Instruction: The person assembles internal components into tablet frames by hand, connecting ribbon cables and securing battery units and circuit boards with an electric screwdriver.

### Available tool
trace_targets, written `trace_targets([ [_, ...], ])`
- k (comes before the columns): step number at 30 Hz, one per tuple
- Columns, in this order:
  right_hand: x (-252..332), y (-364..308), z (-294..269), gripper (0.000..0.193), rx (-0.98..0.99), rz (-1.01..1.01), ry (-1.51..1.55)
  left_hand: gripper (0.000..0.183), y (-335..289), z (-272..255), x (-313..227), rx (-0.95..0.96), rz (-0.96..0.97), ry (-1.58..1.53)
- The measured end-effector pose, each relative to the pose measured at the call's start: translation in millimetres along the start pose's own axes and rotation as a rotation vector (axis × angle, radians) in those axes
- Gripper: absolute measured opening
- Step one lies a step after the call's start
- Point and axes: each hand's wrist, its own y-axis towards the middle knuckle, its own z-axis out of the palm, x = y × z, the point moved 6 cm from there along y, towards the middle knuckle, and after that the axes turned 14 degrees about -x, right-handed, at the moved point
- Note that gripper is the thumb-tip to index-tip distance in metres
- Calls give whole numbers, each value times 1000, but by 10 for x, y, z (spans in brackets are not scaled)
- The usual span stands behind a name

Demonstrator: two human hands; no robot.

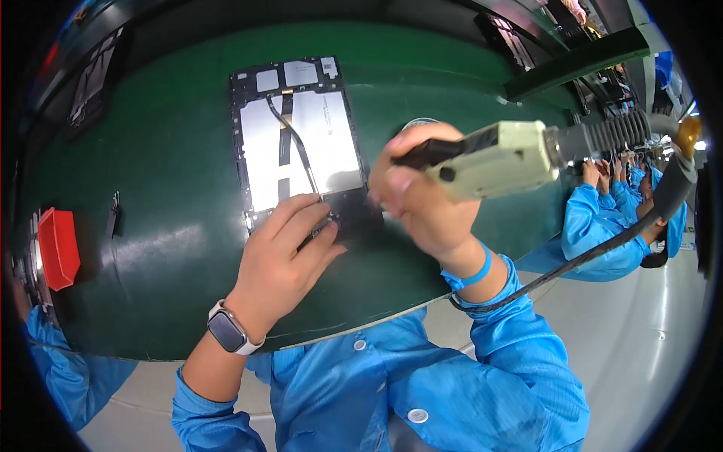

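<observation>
An opened tablet (331, 143) lies on the green work mat, its silver battery, black cables and dark frame exposed. My left hand (282, 260) rests on its near end, fingers bent and pressed down; what lies under the fingertips is hidden. My right hand (433, 207) is wrapped round a cream and black electric screwdriver (497, 162) beside the tablet's near right corner. The screwdriver's tip is hidden by the hand. From its rear end a dark cord (587, 260) loops down past my right forearm.
At the left are a red bin (58, 248) and a small black tool (114, 217). Another tablet (94, 79) stands at the far left. A round rim (419, 122) shows behind my right hand. A dark green bar (580, 62) juts in at the far right; co-workers (602, 226) sit beyond.
</observation>
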Motion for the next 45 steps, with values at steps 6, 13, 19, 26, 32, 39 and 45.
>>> trace_targets([
  [6, -90, -153, 205, 24, 132, 7, 8, 24, -9, 2, 41, -106, -58, -61],
  [13, -92, -168, 288, 24, 194, -88, -85, 16, 47, -20, 26, -125, -107, -81],
  [19, -34, -201, 389, 21, 259, -124, -159, 13, 74, 30, 57, -95, -176, -62],
  [26, 22, -167, 303, 21, 232, -235, -207, 19, 60, -2, 6, -55, -137, -33],
  [32, 181, 61, -4, 25, 22, -143, -1, 28, 0, 46, -74, 48, 70, 136],
  [39, 213, 146, -174, 26, -40, -153, -6, 31, -30, 17, -74, 153, 188, 203],
  [45, 231, 146, -209, 26, -31, -229, -59, 33, -11, 8, -81, 71, 78, 86],
])
